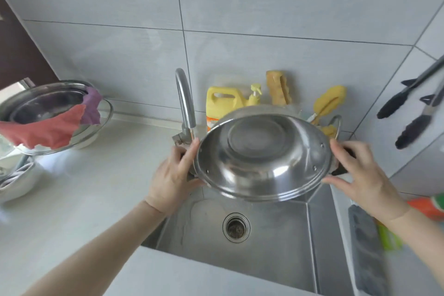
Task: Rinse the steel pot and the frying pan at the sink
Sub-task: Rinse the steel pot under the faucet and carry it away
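I hold the steel pot (263, 156) above the steel sink (276, 243), tipped so its open inside faces me. My left hand (174, 176) grips the pot's left side handle and my right hand (360, 175) grips the dark right handle. The pot looks empty and shiny inside. The faucet (185, 103) rises just behind the pot's left edge; no water is visible running. The sink basin holds only its drain (236, 226). No frying pan is clearly in view.
On the left counter a glass lid with red and purple cloths (55, 125) rests on a bowl. A yellow detergent jug (222, 106), sponges and a brush stand behind the sink. Black tongs (408, 103) hang on the right wall. A dark mat (367, 252) lies right of the sink.
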Demonstrator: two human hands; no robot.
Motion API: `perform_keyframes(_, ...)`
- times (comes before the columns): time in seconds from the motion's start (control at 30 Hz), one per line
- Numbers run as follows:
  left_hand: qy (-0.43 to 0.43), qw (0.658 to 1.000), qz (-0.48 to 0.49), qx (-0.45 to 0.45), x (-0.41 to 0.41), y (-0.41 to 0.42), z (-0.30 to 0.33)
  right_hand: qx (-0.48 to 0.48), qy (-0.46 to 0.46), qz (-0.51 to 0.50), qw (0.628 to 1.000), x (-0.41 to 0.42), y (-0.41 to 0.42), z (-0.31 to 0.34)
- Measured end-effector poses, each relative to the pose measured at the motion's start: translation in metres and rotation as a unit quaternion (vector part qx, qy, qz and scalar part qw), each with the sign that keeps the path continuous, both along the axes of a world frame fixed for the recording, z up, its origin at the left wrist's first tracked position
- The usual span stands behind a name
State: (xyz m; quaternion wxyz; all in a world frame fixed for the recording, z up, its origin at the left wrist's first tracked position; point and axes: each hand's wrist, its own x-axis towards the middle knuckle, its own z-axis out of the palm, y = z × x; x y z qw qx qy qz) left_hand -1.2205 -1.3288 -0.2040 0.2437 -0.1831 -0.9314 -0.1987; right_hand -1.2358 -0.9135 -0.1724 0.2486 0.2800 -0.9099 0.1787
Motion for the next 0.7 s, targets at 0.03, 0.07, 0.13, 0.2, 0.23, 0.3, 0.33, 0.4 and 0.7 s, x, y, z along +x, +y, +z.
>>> perform_keyframes(0.03, -0.066, 0.998, 0.008, 0.007, 0.000, 0.006, -0.019, 0.009, -0.070, -0.010, 0.997, 0.000, 0.006, -0.019)
perform_keyframes(0.07, -0.130, 0.991, 0.014, 0.015, 0.000, 0.012, -0.037, 0.014, -0.129, -0.018, 0.991, 0.000, 0.010, -0.037)
perform_keyframes(0.13, -0.230, 0.973, 0.021, 0.011, -0.004, 0.019, -0.073, 0.015, -0.221, -0.030, 0.975, -0.004, 0.016, -0.074)
perform_keyframes(0.2, -0.303, 0.953, 0.022, -0.009, -0.011, 0.023, -0.104, 0.019, -0.311, -0.046, 0.949, -0.011, 0.019, -0.109)
perform_keyframes(0.23, -0.335, 0.942, 0.023, -0.012, -0.015, 0.024, -0.116, 0.019, -0.350, -0.050, 0.935, -0.013, 0.019, -0.125)
perform_keyframes(0.3, -0.392, 0.919, 0.032, -0.023, -0.024, 0.025, -0.134, 0.012, -0.406, -0.052, 0.912, -0.016, 0.018, -0.154)
perform_keyframes(0.33, -0.418, 0.907, 0.032, -0.039, -0.030, 0.026, -0.143, 0.004, -0.428, -0.056, 0.902, -0.017, 0.019, -0.169)
perform_keyframes(0.4, -0.460, 0.885, 0.025, -0.067, -0.038, 0.030, -0.157, -0.011, -0.469, -0.068, 0.881, -0.017, 0.021, -0.196)
perform_keyframes(0.7, -0.585, 0.805, 0.001, -0.102, -0.061, 0.040, -0.237, -0.019, -0.600, -0.093, 0.794, -0.025, 0.021, -0.286)
